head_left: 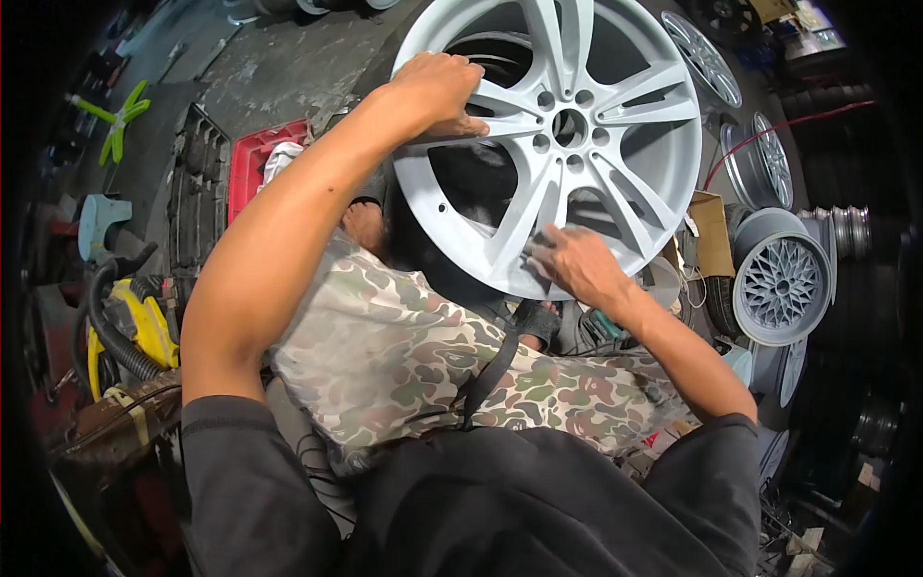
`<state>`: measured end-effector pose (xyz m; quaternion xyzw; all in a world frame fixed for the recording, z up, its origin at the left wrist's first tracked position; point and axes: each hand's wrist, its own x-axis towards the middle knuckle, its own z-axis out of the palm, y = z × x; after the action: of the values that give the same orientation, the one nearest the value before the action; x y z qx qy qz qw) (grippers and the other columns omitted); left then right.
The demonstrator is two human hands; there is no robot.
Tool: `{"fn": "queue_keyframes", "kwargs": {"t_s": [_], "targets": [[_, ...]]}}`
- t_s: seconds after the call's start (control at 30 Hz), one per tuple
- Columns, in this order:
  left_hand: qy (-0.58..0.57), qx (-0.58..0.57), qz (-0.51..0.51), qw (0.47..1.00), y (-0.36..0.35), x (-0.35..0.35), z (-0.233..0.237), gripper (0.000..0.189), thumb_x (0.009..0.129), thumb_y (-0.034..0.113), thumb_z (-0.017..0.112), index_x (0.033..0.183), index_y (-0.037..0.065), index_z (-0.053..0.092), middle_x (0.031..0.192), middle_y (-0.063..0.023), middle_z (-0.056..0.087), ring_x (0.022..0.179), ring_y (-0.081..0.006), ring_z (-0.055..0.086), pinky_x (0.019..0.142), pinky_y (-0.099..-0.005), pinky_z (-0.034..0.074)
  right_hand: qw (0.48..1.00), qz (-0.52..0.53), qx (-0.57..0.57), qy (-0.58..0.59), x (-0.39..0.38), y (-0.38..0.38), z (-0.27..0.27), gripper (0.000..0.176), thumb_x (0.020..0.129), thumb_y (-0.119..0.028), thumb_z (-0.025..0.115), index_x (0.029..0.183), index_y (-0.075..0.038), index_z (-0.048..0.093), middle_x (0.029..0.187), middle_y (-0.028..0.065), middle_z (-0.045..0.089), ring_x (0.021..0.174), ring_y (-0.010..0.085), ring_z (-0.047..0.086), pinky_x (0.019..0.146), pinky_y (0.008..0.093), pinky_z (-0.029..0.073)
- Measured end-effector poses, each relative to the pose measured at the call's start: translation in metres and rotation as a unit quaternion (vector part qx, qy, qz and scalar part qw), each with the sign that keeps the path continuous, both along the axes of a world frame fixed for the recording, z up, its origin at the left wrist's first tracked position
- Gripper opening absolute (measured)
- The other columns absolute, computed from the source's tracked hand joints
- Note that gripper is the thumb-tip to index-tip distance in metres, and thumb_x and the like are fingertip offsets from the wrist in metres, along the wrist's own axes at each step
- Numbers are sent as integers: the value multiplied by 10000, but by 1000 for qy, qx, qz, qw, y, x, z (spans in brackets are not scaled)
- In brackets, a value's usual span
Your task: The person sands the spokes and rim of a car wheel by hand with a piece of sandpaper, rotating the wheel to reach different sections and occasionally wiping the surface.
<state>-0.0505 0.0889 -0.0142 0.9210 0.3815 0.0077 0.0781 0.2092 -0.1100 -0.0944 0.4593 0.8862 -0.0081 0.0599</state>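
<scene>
A large light-grey alloy wheel (520, 223) with split spokes and several bolt holes is in front of me, above my lap. My left hand (435, 94) grips its upper left part, fingers over the rim and thumb on a spoke. At the wheel's lower edge, my right hand (579, 266) presses against the base of a spoke with bent fingers drawn together. Whatever lies under those fingertips is hidden, and they look dusty.
More wheels (784, 279) stand at the right, near a cardboard box (711, 234) and a red cable (817, 117). A red crate (248, 173) is left of my forearm, beyond it a black grille (197, 183). A yellow machine (144, 327) with a black hose sits lower left.
</scene>
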Motion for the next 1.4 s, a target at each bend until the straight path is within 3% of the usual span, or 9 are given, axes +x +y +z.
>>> {"fn": "queue_keyframes", "kwargs": {"t_s": [0.03, 0.17, 0.27, 0.43, 0.7, 0.77, 1.17, 1.27, 1.4], "targets": [[0, -1, -4, 1000, 0, 1, -1, 782, 790, 486, 835, 1323, -46, 623, 1226, -230, 686, 1174, -401, 641, 1025, -460, 507, 998, 59, 6, 11, 3, -5, 0, 209, 961, -283, 650, 1129, -192, 734, 1056, 109, 619, 776, 276, 683, 677, 420, 544], [-11, 24, -1, 1000, 0, 3, -6, 787, 795, 501, 831, 1330, -36, 622, 1227, -224, 686, 1171, -401, 643, 1026, -458, 507, 999, 4, 19, -43, 19, 52, 18, 195, 959, -290, 646, 1092, -185, 742, 1034, 101, 630, 750, 270, 686, 671, 412, 547], [22, 22, 5, 999, 3, 3, -1, 805, 794, 515, 828, 1348, -30, 614, 1285, -224, 672, 1208, -402, 631, 1055, -447, 500, 992, 70, -38, -97, 23, 85, 27, 167, 949, -246, 650, 1056, -162, 748, 990, 90, 635, 737, 287, 683, 708, 448, 557], [-21, 12, -13, 1000, 3, -3, -3, 819, 800, 519, 824, 1358, -38, 604, 1310, -236, 659, 1233, -400, 618, 1072, -449, 490, 999, -18, 50, 2, 68, 101, 68, 232, 1004, -270, 607, 1031, -114, 777, 996, 153, 646, 849, 338, 702, 771, 462, 575], [-2, 13, -6, 1000, 4, -2, -6, 820, 803, 514, 822, 1366, -39, 599, 1315, -233, 658, 1228, -403, 619, 1072, -449, 491, 955, -135, 149, 219, 7, 35, -27, 230, 952, -129, 660, 1140, -12, 723, 905, 204, 611, 843, 392, 644, 760, 477, 530], [7, 10, -7, 1000, 4, -2, -2, 824, 807, 502, 824, 1386, -34, 584, 1337, -228, 648, 1247, -398, 607, 1088, -450, 477, 923, -231, 165, 261, -9, 18, -36, 256, 962, -91, 648, 1192, 6, 705, 931, 219, 621, 840, 403, 647, 744, 463, 523], [-31, 9, -26, 999, 2, -3, -7, 811, 804, 472, 832, 1389, -29, 578, 1348, -237, 633, 1245, -421, 595, 1095, -464, 460, 864, -290, 254, 324, -28, 40, -45, 194, 977, -70, 567, 1048, 56, 696, 928, 277, 652, 904, 481, 631, 796, 550, 486], [-21, 22, -15, 999, 1, -1, -2, 813, 810, 482, 826, 1389, -29, 575, 1354, -238, 629, 1255, -417, 590, 1100, -472, 455, 873, -347, 130, 317, -24, 59, -24, 188, 987, -101, 554, 976, 43, 674, 890, 264, 621, 893, 479, 629, 808, 560, 494], [-33, 23, -17, 999, 5, -6, -6, 800, 818, 469, 820, 1397, -22, 571, 1364, -246, 623, 1278, -418, 579, 1116, -467, 447, 885, -296, 147, 327, -22, 40, -32, 199, 978, -95, 577, 1079, 30, 696, 965, 253, 657, 896, 462, 641, 791, 525, 498]]}}
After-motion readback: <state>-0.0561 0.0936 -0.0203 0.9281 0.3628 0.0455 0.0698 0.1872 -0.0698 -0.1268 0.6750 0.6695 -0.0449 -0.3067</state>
